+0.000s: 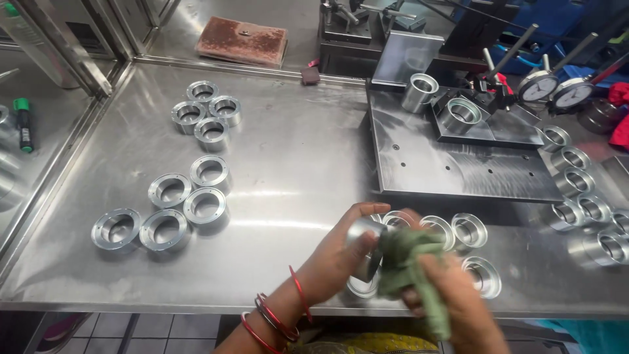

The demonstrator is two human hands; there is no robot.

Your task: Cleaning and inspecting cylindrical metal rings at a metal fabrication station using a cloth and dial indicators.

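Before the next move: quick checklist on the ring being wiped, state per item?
1. Left hand grips the metal ring: ok.
2. Right hand presses the green cloth on the ring: ok.
3. Ring surface clean: cannot tell, cloth covers it.
4. Bare steel table left of the hands: ok.
5. Gauge fixture free: not ok, a ring sits in it.
6. Red bangles away from parts: ok.
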